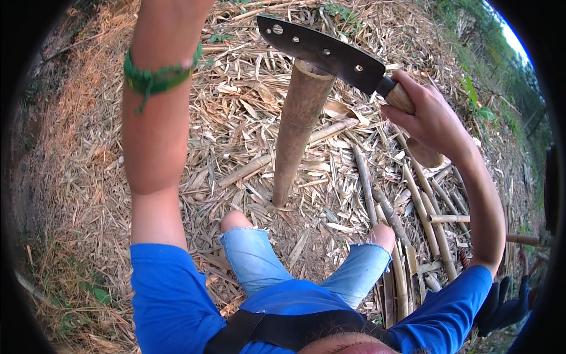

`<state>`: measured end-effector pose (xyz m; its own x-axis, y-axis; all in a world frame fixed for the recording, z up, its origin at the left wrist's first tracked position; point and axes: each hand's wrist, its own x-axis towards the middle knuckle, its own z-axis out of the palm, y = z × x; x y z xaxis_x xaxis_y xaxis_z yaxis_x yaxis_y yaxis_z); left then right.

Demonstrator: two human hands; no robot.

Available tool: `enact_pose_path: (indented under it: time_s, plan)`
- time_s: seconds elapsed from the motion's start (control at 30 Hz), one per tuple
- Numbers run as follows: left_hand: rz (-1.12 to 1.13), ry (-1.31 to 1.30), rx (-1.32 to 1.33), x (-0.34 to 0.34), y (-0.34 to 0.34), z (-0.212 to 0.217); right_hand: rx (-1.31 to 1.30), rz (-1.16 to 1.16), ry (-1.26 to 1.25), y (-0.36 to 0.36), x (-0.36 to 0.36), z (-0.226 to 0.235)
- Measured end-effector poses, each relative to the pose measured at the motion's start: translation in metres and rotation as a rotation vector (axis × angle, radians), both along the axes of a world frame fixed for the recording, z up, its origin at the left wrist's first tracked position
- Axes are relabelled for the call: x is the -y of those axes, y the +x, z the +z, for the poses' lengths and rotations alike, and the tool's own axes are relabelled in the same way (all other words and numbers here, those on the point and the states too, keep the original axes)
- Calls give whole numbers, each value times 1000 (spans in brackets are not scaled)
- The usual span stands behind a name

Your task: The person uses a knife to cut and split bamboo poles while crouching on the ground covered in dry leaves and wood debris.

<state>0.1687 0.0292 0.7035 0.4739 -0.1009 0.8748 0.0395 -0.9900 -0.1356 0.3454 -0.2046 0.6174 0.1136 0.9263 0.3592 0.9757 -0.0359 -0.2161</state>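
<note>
A thick bamboo pole (pixel 298 127) stands upright on the ground between my knees. My right hand (pixel 427 118) grips the wooden handle of a big dark cleaver (pixel 321 50). The blade lies across the cut top end of the pole. My left forearm (pixel 156 106) rises to the top of the picture with a green band at the wrist. The left hand itself is out of view above the frame. I wear a blue shirt and light blue jeans shorts.
Dry bamboo leaves and husks (pixel 236 106) cover the ground. Several thin split bamboo strips (pixel 413 218) lie at my right side. A dark glove (pixel 507 304) lies at the lower right. Green plants (pixel 477 100) grow at the far right.
</note>
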Motion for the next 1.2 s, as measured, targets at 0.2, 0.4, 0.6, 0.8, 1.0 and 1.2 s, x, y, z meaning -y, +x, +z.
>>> enact_pose_path:
  time_s: [0.2,0.4,0.6,0.8,1.0,1.2]
  plan:
    - [121,-19,-401,-21,84,-43,55,-84,-78,25,0,-2]
    - [-297,-279,-313,5,56,59,111,67,29,15,-20,5]
    - [-48,-166,-472,-49,98,1,76,24,-11,22,-20,2]
    - [-95,-230,-558,-99,103,-60,66,-31,-71,14,-26,12]
    - [167,-540,187,-18,16,-45,-112,73,-91,-5,-61,17]
    - [-300,-1466,64,80,-14,-115,-268,35,102,-106,-50,55]
